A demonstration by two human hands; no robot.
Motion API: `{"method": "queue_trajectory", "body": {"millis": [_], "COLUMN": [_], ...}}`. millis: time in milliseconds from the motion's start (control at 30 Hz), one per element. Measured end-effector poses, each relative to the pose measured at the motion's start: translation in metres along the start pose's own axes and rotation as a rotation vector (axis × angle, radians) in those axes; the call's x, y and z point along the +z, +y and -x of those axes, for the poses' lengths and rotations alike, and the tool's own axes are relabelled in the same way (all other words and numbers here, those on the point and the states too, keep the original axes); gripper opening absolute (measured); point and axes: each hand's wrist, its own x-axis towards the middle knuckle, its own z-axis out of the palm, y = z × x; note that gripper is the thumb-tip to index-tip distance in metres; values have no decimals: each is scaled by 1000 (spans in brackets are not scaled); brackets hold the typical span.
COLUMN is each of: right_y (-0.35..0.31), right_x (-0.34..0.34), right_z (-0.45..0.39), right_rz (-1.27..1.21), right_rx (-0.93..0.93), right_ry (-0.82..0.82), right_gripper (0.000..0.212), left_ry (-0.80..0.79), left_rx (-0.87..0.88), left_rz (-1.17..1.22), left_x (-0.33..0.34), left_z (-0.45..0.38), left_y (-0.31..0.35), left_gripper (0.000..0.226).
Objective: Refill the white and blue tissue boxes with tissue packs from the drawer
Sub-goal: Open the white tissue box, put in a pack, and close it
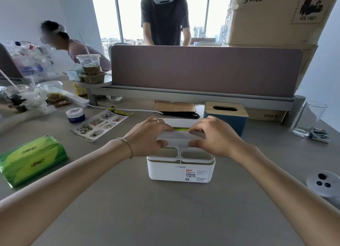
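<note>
Left hand (147, 135) and right hand (215, 135) both grip the white lid (181, 136), fingers curled over its ends, atop the white tissue box (181, 169) at desk centre. Green shows beneath the lid. Blue tissue box (228, 117) stands just behind. A green tissue pack (31, 159) lies well left.

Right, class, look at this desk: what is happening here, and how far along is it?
A person works at a desk. Both hands, left hand and right hand, grip the lid of the white tissue box, with a green pack showing inside. Whether the lid is going on or coming off cannot be told. A second green tissue pack lies to the left. The blue tissue box stands behind, untouched.
</note>
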Motion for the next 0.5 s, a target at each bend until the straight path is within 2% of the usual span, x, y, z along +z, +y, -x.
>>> {"method": "queue_trajectory", "body": {"millis": [500], "right_y": [6], "right_x": [0], "right_z": [5], "right_rz": [-9], "right_rx": [-22], "right_ry": [-14], "right_gripper": [49], "left_ry": [46], "left_rx": [25], "left_rz": [27], "left_x": [2], "left_z": [4], "left_y": [2], "left_gripper": [51]}}
